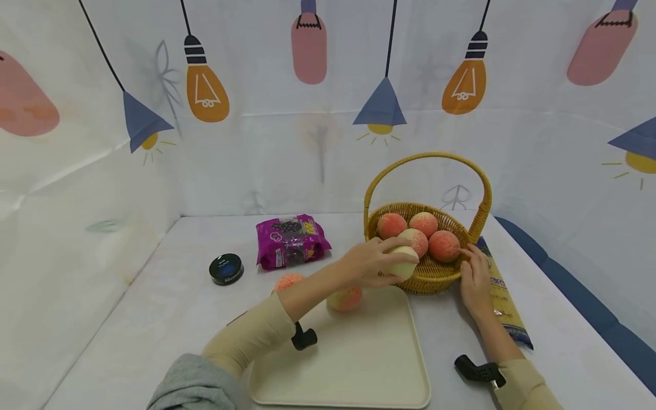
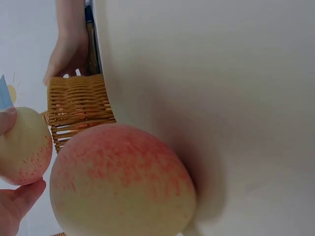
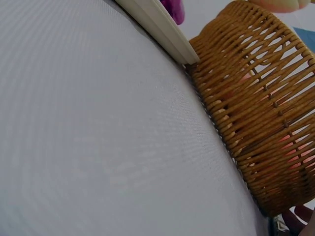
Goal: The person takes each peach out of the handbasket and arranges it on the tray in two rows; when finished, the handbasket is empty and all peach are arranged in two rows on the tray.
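My left hand point(image 1: 376, 263) holds a pale peach point(image 1: 401, 265) over the near left rim of a wicker basket point(image 1: 435, 282). In the left wrist view, thumb and fingers pinch this peach point(image 2: 27, 147) from opposite sides. Several pink peaches point(image 1: 444, 246) lie inside the basket, under its tall arched handle. At the basket's right side, my right hand point(image 1: 476, 279) grips the rim. Its fingers point(image 3: 295, 221) show only at the corner of the right wrist view. Beneath my left forearm, another peach point(image 1: 344, 299) sits on a cream tray point(image 1: 379, 359); a further peach point(image 1: 289, 280) is partly hidden by the arm.
Behind the tray lies a purple snack bag point(image 1: 292, 242), with a round black container point(image 1: 226, 269) to its left. A yellow and blue packet point(image 1: 504, 302) lies right of the basket, partly behind my right hand. The tray's far edge comes close to the basket.
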Demonstrator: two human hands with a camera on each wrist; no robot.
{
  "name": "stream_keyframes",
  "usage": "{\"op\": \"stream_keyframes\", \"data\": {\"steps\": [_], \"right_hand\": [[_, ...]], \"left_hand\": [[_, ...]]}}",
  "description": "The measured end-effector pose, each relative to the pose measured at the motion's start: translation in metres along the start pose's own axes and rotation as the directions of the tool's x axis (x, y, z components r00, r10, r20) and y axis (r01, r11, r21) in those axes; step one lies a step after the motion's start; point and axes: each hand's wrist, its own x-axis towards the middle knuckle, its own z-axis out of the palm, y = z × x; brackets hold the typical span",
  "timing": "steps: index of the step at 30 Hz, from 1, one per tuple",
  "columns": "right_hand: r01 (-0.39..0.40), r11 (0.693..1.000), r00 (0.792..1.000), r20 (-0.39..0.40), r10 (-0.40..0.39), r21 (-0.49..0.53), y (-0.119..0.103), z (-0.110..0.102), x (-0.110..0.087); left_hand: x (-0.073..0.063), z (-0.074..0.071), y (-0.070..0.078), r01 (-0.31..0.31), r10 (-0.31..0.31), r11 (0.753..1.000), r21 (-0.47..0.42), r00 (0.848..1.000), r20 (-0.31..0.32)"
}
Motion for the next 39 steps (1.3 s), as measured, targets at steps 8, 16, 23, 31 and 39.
{"op": "stream_keyframes", "data": {"steps": [8, 16, 23, 31, 39], "right_hand": [[-0.015, 1.000, 1.000, 0.005, 0.015, -0.007, 0.000, -0.002, 0.000], [-0.020, 1.000, 1.000, 0.009, 0.020, -0.012, 0.001, -0.003, 0.001], [-0.017, 1.000, 1.000, 0.005, 0.017, -0.001, 0.002, -0.003, 0.002], [-0.031, 0.999, 0.999, 0.012, 0.031, 0.012, 0.001, -0.004, 0.000], [-0.032, 0.999, 0.999, 0.016, 0.031, 0.012, 0.001, -0.001, 0.000]], "left_hand": [[-0.020, -0.005, 0.000, 0.011, -0.014, 0.998, -0.064, 0.999, -0.048], [-0.039, -0.001, 0.004, -0.076, 0.078, 0.988, 0.131, 0.997, -0.006], [-0.045, -0.001, 0.010, -0.117, 0.112, 0.977, 0.175, 0.993, 0.039], [-0.045, 0.007, 0.013, -0.205, 0.199, 0.947, 0.246, 0.979, 0.052], [-0.047, 0.011, 0.015, -0.205, 0.157, 0.925, 0.321, 0.973, 0.169]]}}
